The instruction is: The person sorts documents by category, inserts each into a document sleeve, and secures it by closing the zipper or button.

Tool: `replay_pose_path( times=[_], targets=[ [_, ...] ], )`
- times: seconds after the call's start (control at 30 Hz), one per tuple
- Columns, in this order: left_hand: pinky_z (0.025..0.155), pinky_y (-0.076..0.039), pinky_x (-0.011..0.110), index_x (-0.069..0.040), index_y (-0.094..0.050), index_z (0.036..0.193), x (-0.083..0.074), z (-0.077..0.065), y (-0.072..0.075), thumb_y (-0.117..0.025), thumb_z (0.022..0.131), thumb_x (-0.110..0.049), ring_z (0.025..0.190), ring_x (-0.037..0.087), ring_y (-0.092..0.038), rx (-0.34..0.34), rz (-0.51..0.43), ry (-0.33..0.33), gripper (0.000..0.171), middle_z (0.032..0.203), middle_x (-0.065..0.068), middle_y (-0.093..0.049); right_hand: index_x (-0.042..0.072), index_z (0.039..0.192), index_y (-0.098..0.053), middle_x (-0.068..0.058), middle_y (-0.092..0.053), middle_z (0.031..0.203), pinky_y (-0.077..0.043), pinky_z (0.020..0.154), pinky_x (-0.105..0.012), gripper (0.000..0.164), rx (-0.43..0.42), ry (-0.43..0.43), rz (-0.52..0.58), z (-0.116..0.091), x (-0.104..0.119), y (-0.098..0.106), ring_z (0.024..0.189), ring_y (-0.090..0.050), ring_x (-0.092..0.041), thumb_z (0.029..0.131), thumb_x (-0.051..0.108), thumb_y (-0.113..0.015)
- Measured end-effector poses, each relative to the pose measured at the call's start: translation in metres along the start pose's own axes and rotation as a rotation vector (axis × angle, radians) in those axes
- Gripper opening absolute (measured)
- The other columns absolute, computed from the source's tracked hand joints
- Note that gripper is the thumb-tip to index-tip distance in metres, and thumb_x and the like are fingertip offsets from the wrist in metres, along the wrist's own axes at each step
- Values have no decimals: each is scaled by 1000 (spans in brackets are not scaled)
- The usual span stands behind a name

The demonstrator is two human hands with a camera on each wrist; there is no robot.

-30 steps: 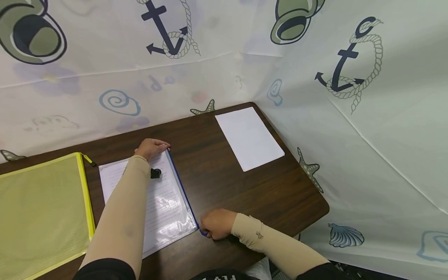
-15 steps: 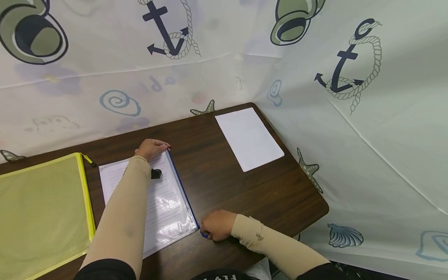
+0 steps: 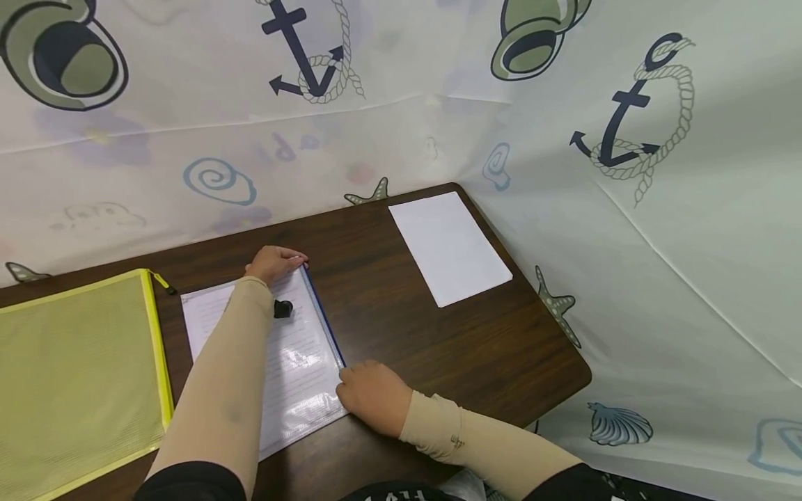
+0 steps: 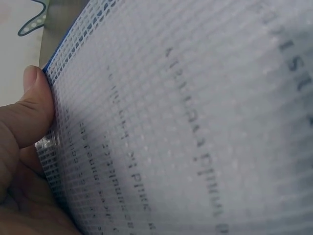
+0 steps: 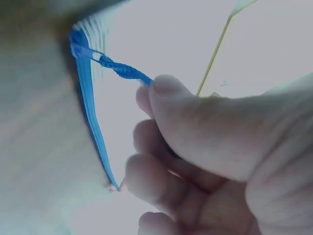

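A clear mesh zipper pouch [image 3: 294, 379] with a blue zipper edge lies on the table, printed sheets showing through it. My left hand [image 3: 273, 264] grips its far corner at the zipper's end; in the left wrist view the thumb [image 4: 36, 95] presses on the mesh edge. At the near end of the blue zipper [image 5: 90, 107] is my right hand [image 3: 376, 393]. Its thumb and forefinger pinch the braided blue cord of the zipper pull [image 5: 124, 70], which hangs from the slider.
To the left lies a yellow mesh pouch [image 3: 81, 376] with a yellow zipper tab [image 3: 164, 282]. A stack of white paper [image 3: 451, 247] rests at the back right of the dark wooden table [image 3: 489, 362]. A patterned curtain [image 3: 401, 146] hangs behind and to the right.
My right hand has moved up and left from just beyond the near corner, along the blue zipper edge, still pinching the pull. The left hand stays at the far corner.
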State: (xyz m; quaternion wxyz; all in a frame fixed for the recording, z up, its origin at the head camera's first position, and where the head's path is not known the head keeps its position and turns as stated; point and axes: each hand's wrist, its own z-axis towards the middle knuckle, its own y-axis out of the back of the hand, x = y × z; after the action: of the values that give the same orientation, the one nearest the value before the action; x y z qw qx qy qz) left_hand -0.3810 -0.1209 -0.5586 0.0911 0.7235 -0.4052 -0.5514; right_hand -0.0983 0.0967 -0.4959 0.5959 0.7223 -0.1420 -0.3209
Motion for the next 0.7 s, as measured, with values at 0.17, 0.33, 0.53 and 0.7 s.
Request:
replay_pose_path(
  times=[0.17, 0.33, 0.53, 0.7],
  targets=[
    [106, 7, 81, -9, -72, 126, 3, -14, 1, -57, 105, -34, 147, 42, -31, -29, 2, 7, 36, 142, 18, -58, 21, 97, -69, 9, -63, 87, -48, 62, -16, 10, 44, 68, 282, 31, -5, -14, 75, -56, -2, 97, 12, -69],
    [105, 7, 83, -11, -72, 127, 11, -20, 3, -55, 106, -36, 147, 43, -31, -18, 18, 1, 36, 144, 17, -57, 17, 98, -64, 10, -61, 88, -44, 66, -13, 12, 198, 57, 634, 52, -4, -40, 77, -53, 0, 94, 15, -75],
    [104, 7, 83, -13, -68, 132, 23, -28, 7, -60, 104, -35, 147, 42, -31, -62, -5, -29, 38, 143, 16, -58, 16, 91, -58, 10, -55, 79, -40, 63, -13, 22, 167, 50, 652, 61, 2, -48, 72, -51, 1, 89, 15, -80],
    [115, -22, 66, -8, -57, 143, 33, -39, 10, -62, 103, -23, 136, 39, -45, -143, -94, -76, 43, 144, 18, -56, 17, 90, -57, 9, -56, 81, -39, 62, -14, 22, 179, 50, 616, 66, 7, -48, 71, -52, 1, 91, 13, -78]
  ],
)
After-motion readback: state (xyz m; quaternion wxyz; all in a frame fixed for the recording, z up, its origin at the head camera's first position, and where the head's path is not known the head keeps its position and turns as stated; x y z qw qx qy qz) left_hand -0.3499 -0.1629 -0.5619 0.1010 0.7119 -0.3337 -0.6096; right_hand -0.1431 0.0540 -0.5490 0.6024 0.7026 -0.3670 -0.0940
